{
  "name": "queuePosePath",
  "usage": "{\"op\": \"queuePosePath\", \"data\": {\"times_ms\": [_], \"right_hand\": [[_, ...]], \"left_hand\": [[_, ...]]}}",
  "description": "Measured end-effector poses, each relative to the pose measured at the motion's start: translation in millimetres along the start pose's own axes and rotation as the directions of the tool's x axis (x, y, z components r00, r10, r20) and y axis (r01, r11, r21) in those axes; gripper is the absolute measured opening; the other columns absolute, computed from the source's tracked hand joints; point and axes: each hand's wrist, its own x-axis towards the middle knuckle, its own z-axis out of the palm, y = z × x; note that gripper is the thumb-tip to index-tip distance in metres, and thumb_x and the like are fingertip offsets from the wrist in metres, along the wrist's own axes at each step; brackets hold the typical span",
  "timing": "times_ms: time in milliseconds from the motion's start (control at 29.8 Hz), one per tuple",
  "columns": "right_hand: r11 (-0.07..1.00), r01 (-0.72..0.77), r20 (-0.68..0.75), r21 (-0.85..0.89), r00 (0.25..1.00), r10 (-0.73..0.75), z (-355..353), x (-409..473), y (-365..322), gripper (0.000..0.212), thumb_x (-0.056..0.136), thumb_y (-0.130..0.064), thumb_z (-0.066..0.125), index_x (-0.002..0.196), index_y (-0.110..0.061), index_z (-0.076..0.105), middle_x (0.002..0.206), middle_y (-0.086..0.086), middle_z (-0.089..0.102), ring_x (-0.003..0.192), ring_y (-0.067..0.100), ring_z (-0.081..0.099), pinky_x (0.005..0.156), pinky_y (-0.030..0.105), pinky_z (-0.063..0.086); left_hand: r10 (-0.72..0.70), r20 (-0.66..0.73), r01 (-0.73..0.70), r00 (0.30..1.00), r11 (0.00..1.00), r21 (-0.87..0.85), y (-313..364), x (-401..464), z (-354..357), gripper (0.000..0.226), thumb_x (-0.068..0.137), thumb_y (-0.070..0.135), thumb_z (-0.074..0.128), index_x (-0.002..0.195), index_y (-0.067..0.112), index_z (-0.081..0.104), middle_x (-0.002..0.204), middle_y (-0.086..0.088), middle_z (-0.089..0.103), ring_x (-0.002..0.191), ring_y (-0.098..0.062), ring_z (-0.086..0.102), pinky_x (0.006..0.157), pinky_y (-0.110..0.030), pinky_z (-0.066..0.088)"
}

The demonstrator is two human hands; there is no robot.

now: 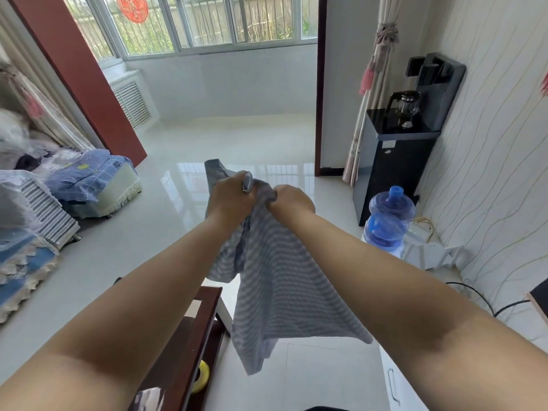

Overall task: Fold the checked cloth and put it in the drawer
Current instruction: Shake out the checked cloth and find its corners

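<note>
Left hand (pixel 229 194) and right hand (pixel 292 200) side by side mid-frame, both gripping the soft blue-grey checked cloth (pixel 278 292) at its top. Cloth hanging down over the shiny white floor (pixel 231 143).

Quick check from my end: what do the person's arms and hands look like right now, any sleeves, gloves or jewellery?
Both forearms are bare up to the frame's lower edge, with no sleeve showing. The left hand and right hand wear no gloves. No watch, bracelet or ring is visible, though the fingers are mostly hidden.
</note>
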Motion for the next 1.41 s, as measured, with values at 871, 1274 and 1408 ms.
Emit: {"op": "queuePosePath", "data": {"times_ms": [871,1274,1408], "right_hand": [[0.557,-0.806,-0.122,0.202,0.543,0.831,26,-95,275,0.042,0.099,-0.013,0.022,0.112,0.004,0.059,0.122,0.025,0.058,0.110,0.036,0.055,0.097,0.040,0.040],[0.735,-0.469,0.279,-0.490,0.715,0.641,19,-67,219,0.060,0.087,-0.032,0.056,0.140,-0.013,0.036,0.145,0.013,0.039,0.133,0.035,0.040,0.104,0.048,0.034],[0.997,-0.058,0.287,0.054,0.957,0.040,20,-44,101,0.086,0.082,-0.040,0.067,0.150,-0.027,0.015,0.155,0.005,0.028,0.137,0.026,0.036,0.110,0.044,0.034]], "left_hand": [[-0.494,-0.339,0.445,0.801,0.869,-0.215,-57,53,-71,0.039,0.088,0.036,0.045,0.104,0.004,0.061,0.104,-0.021,0.066,0.100,-0.039,0.061,0.085,-0.042,0.049],[-0.255,-0.053,0.252,0.965,0.965,-0.071,-59,24,-40,0.011,0.089,0.015,0.052,0.079,0.010,0.050,0.073,-0.009,0.054,0.072,-0.028,0.051,0.068,-0.033,0.040],[-0.139,0.186,0.155,0.973,0.985,-0.071,-54,10,-15,0.023,0.088,0.013,0.055,0.068,0.003,0.049,0.068,-0.005,0.052,0.069,-0.023,0.048,0.063,-0.030,0.035]]}}
